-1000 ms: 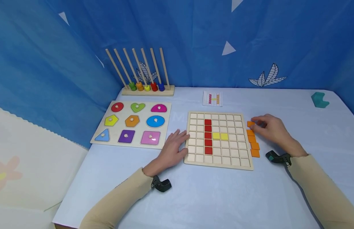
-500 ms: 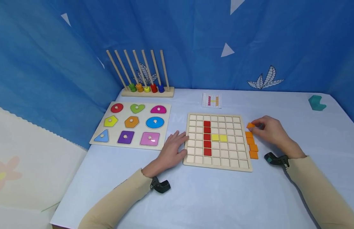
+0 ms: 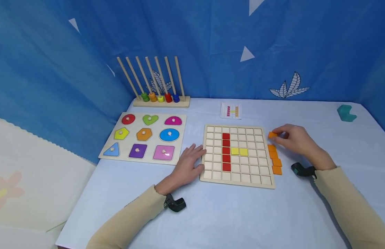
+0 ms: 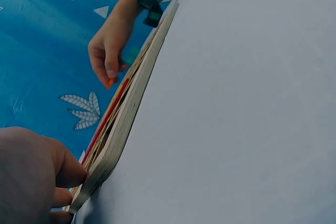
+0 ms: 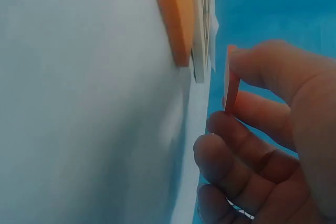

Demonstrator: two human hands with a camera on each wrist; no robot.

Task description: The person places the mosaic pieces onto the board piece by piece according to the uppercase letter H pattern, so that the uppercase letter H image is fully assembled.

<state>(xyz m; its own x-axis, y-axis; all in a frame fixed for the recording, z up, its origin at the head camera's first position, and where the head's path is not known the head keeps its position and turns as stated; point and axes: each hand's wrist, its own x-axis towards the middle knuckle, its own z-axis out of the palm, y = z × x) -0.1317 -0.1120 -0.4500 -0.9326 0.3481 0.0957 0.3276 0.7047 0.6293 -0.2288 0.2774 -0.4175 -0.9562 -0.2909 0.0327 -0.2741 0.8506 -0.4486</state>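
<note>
Between thumb and fingers my right hand [image 3: 293, 138] pinches an orange square tile [image 5: 232, 80], lifted off the table just beyond the right edge of the wooden grid board [image 3: 236, 181]. Several more orange tiles [image 3: 275, 162] lie in a column along that edge. On the board, a column of red tiles [image 3: 226, 150] fills part of the third column, and two yellow tiles [image 3: 239, 151] sit in a row to its right. My left hand [image 3: 187, 166] rests with spread fingers against the board's left edge; the left wrist view shows its fingertips touching the rim.
Behind the board lies a small pattern card [image 3: 231, 111]. To the left is a shape puzzle board [image 3: 152, 138] with knobbed pieces, and behind it a peg stand [image 3: 161, 102] with coloured rings. A teal piece [image 3: 346, 113] lies at the far right.
My right hand has raised the top orange tile from the column, leaving a gap above the others. The left hand stays at the board's edge.
</note>
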